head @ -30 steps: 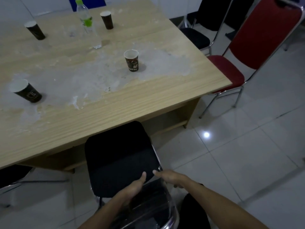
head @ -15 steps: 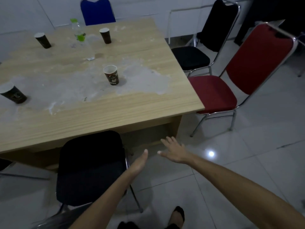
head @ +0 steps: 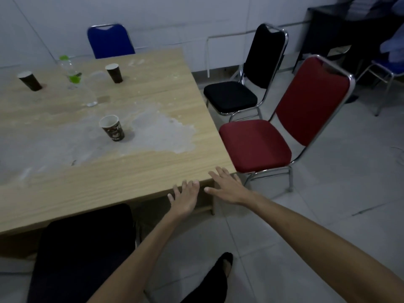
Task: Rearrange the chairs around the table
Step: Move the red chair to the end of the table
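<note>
**One chair tucked, more to go**

At 7 o'clock a black chair (head: 85, 248) sits pushed under the counter (head: 113, 186). Both grips, left hand (head: 185, 199) and right hand (head: 227, 186), are released, reaching toward 1 o'clock, where the red chair (head: 273, 136) and farther black chair (head: 240, 92) stand askew, likely next.

Dim bluish room light, soft focus, wide-angle bending at edges (bottle (head: 73, 78) smeared)

From head height we looked forward and down across the table (head: 109, 182) corner (one wide-angle view only), chairs close by.
</note>
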